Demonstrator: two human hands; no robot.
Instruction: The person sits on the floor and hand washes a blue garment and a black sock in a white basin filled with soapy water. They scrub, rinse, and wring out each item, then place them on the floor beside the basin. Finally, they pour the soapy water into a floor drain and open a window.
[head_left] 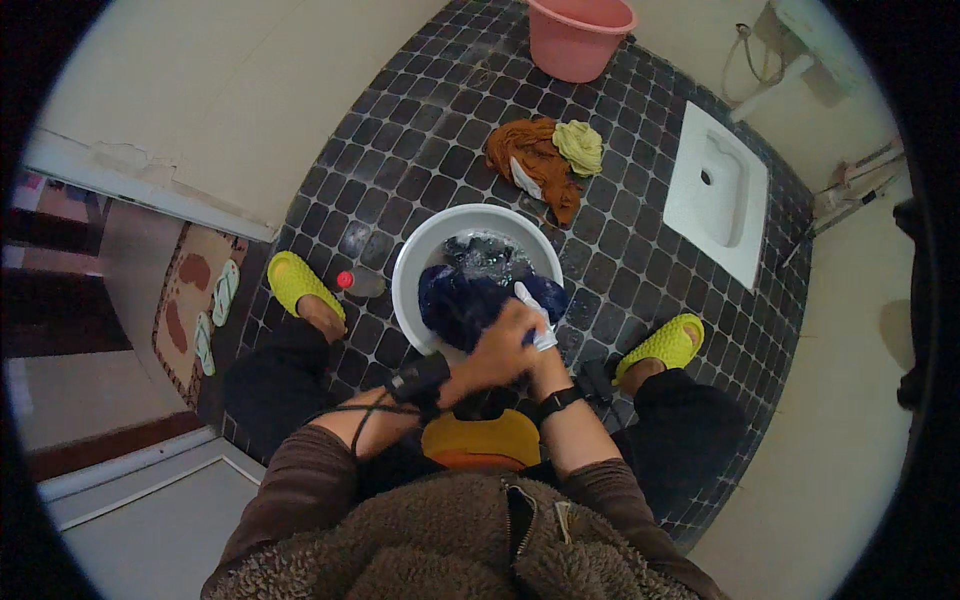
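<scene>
While both hands meet over the white basin point(415, 262), the left hand point(497, 345) closes around dark blue wet cloth point(460, 300). The right hand point(535, 350) lies mostly hidden behind it; its grip cannot be told.

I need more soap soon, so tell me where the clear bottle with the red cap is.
In the head view, the clear bottle with the red cap lies on the dark tiled floor, left of the white washbasin and beside the yellow slipper.

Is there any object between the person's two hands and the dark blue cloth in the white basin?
Nothing visible. Both the left hand and right hand already rest on the dark blue wet cloth at the near rim of the round white plastic basin, overlapping each other.
</scene>
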